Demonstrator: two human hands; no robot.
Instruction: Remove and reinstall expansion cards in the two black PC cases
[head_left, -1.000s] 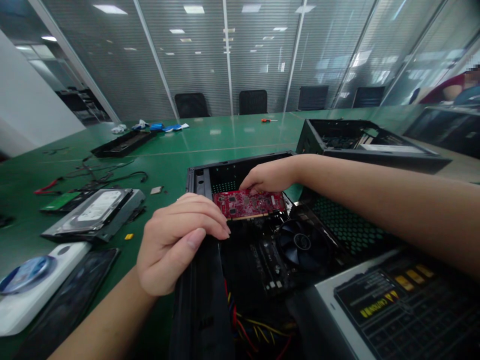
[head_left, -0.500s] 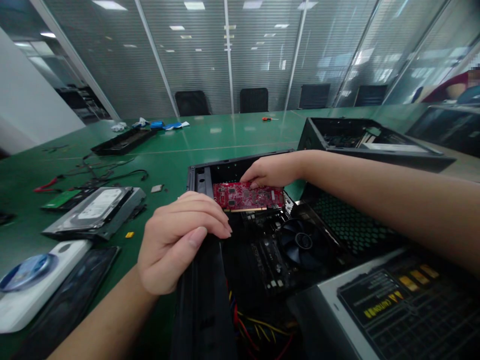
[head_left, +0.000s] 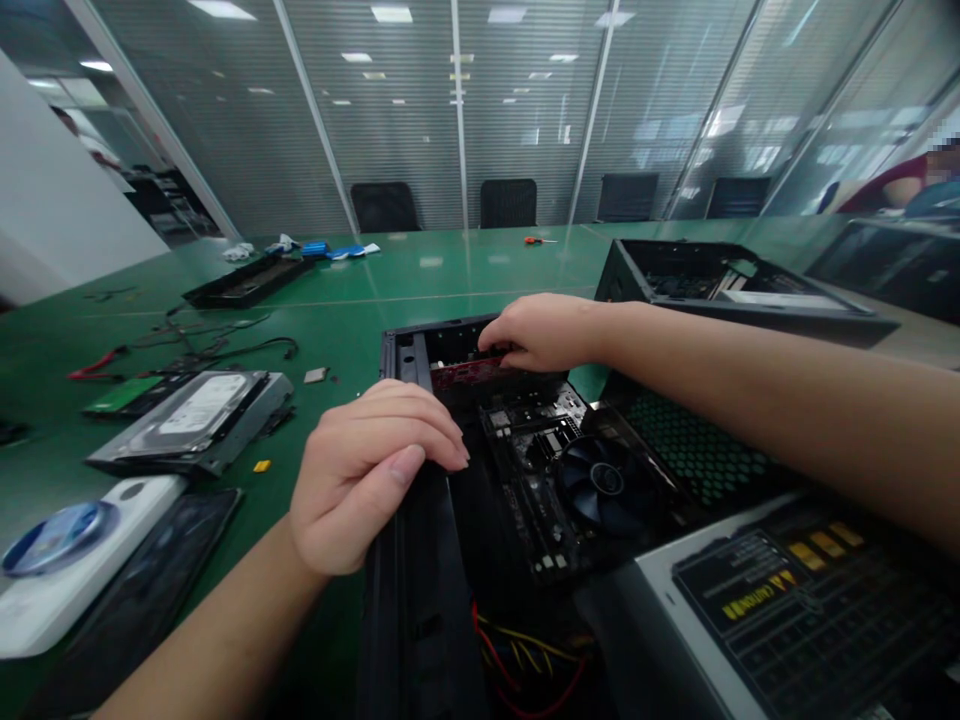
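An open black computer case (head_left: 420, 600) lies in front of me. My left hand (head_left: 375, 470) is curled over its left edge, gripping the rim. At the far side of the case, my right hand (head_left: 544, 330) pinches a red graphics card (head_left: 466, 373) by its upper edge. The card is tilted so that only a thin strip of it shows; the fingers partly cover it. Nearer to me, the motherboard (head_left: 525, 490) carries a black cooling fan (head_left: 604, 480). A power supply (head_left: 757, 600) with a caution label sits at the lower right.
On the left of the green table (head_left: 420, 280) lie a hard drive (head_left: 195, 410), cables (head_left: 217, 345), a white box (head_left: 112, 540) and a yellow piece (head_left: 262, 466). Another open case (head_left: 735, 290) stands behind my right arm. An orange screwdriver (head_left: 536, 240) lies at the back.
The graphics card has tipped from showing its face to nearly edge-on, uncovering more of the motherboard. My right hand still holds it. The left hand has barely shifted.
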